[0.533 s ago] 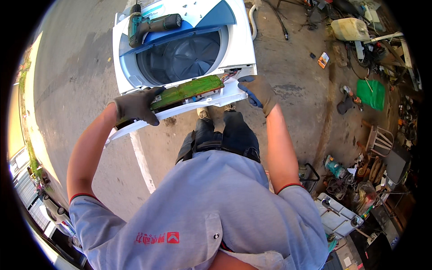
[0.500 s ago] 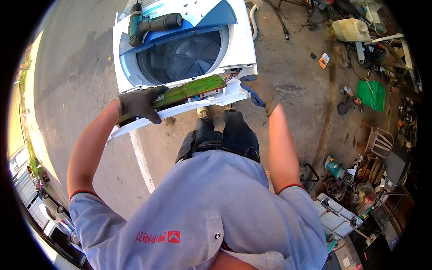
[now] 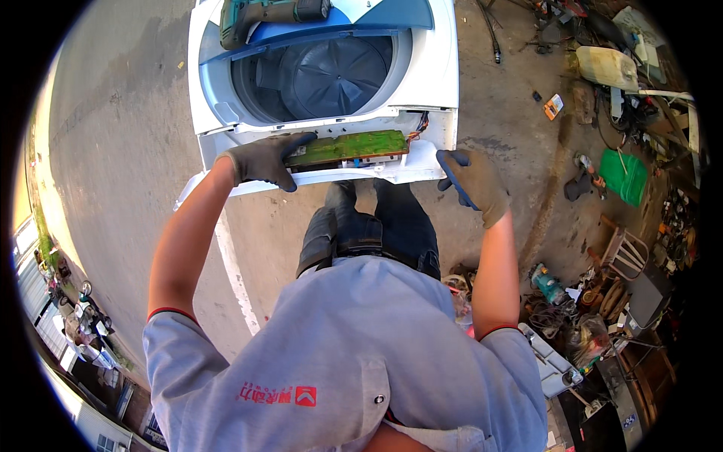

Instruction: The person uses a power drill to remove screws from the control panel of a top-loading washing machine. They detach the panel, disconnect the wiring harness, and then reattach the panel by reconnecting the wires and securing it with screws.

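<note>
A white washing machine [image 3: 440,68] with its tub [image 3: 335,75] uncovered stands in front of me. Along its near edge lies a detached white control panel [image 3: 339,176], underside up, carrying a long green-coated circuit board [image 3: 354,147]. My gloved left hand [image 3: 263,160] grips the panel toward its left side, with one finger along the board and the thumb over the near edge. At the panel's right end, my gloved right hand [image 3: 476,184] has its fingers bent around the corner. Wires [image 3: 419,126] run from the board's right end into the machine.
A teal and black cordless drill [image 3: 271,15] rests on the machine's blue lid. Several small screws lie along the near rim. On the right, a green container [image 3: 623,177], a yellowish jug [image 3: 607,68], a wooden chair [image 3: 626,242] and scattered parts cover the floor.
The panel's left end has come closer to the machine, and the panel sits more level along its edge. Both hands moved with it. The view has shifted, so the machine appears higher up.
</note>
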`<state>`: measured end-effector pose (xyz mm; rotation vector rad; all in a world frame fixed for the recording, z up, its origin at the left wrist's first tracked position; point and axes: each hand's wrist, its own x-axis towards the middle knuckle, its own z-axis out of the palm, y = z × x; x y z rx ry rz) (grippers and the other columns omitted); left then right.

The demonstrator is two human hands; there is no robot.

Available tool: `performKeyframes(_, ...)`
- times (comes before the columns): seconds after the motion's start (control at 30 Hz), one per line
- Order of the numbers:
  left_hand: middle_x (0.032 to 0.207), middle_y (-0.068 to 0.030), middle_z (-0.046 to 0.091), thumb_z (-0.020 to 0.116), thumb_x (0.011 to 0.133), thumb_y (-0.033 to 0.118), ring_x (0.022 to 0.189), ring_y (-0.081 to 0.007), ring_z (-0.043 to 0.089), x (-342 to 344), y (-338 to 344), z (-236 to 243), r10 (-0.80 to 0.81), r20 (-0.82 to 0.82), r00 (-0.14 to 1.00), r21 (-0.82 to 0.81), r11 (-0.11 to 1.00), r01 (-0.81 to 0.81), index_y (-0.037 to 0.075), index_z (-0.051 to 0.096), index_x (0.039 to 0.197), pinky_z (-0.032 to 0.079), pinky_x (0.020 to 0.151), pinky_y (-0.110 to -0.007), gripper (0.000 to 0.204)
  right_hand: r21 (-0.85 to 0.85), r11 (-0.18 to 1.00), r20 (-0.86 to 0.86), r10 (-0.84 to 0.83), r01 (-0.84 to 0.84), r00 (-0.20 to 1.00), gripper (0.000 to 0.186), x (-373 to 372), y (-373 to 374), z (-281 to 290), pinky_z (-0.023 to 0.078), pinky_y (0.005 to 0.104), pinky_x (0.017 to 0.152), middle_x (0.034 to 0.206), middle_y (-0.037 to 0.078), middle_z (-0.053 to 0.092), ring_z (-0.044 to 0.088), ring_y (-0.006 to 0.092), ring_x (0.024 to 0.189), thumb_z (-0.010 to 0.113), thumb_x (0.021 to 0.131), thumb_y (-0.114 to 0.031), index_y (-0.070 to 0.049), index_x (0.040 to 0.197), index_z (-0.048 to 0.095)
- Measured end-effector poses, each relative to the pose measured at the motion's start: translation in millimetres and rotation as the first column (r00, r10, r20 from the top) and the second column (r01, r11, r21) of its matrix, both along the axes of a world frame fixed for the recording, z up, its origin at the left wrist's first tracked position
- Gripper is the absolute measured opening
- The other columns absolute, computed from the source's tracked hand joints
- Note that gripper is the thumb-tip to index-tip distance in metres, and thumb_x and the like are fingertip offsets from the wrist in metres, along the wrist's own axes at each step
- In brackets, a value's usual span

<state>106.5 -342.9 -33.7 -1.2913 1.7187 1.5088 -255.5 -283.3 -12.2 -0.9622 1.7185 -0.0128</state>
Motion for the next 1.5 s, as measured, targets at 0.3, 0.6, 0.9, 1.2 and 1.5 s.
performKeyframes(0.3,0.139,-0.0197,0.052,0.078,0.06,0.019,0.128,-0.033,0.05,4,-2,-6,-0.018,-0.031,0.999,0.001,1.0,0.018,0.012,0.028,0.155,0.038,0.112,-0.037,0.107,0.027,0.984,0.008,-0.176,0.175,0.984,0.04,7,5,-3,0.04,0.0276,0.044,0.064,0.007,0.062,0.051,0.0105,0.046,0.063,0.094,-0.038,-0.001,0.109,0.07)
performKeyframes(0.6,0.142,-0.0201,0.048,0.081,0.06,0.025,0.133,-0.0351,0.044,-1,1,-1,-0.009,0.012,1.0,-0.057,0.998,0.01,0.013,0.028,0.155,0.036,0.114,-0.04,0.109,0.039,0.996,-0.025,-0.077,0.078,0.997,0.04,9,0,-13,0.043,0.0285,0.047,0.065,0.006,0.061,0.052,0.0108,0.05,0.065,0.093,-0.035,0.0,0.112,0.068)
performKeyframes(0.9,0.133,-0.0203,0.05,0.084,0.054,0.033,0.124,-0.0399,0.048,-13,12,37,-0.099,0.119,0.988,-0.288,0.949,0.13,0.012,0.04,0.146,0.039,0.108,-0.045,0.104,-0.055,0.991,0.022,-0.121,0.122,0.992,0.048,6,12,-8,0.045,0.0284,0.05,0.069,0.007,0.063,0.053,0.0112,0.052,0.066,0.09,-0.026,0.001,0.129,0.06)
performKeyframes(1.2,0.132,-0.0235,0.046,0.084,0.053,0.029,0.124,-0.0451,0.045,15,21,11,-0.173,0.072,0.982,-0.82,0.551,0.157,0.014,0.041,0.142,0.035,0.107,-0.056,0.099,-0.187,0.981,-0.04,-0.066,0.057,0.997,0.051,33,-17,4,0.051,0.0299,0.063,0.083,0.013,0.069,0.064,0.0161,0.067,0.071,0.088,-0.028,-0.001,0.129,0.059)
performKeyframes(1.5,0.14,-0.0253,0.045,0.085,0.061,0.041,0.132,-0.0432,0.043,13,30,-12,-0.132,0.061,0.989,-0.811,0.572,0.126,0.015,0.039,0.146,0.03,0.113,-0.055,0.1,-0.674,0.134,-0.68,0.273,-0.726,0.681,0.06,202,-218,-4,0.036,0.0506,0.107,0.115,0.013,0.067,0.062,0.0299,0.11,0.063,0.087,-0.035,-0.004,0.135,0.051)
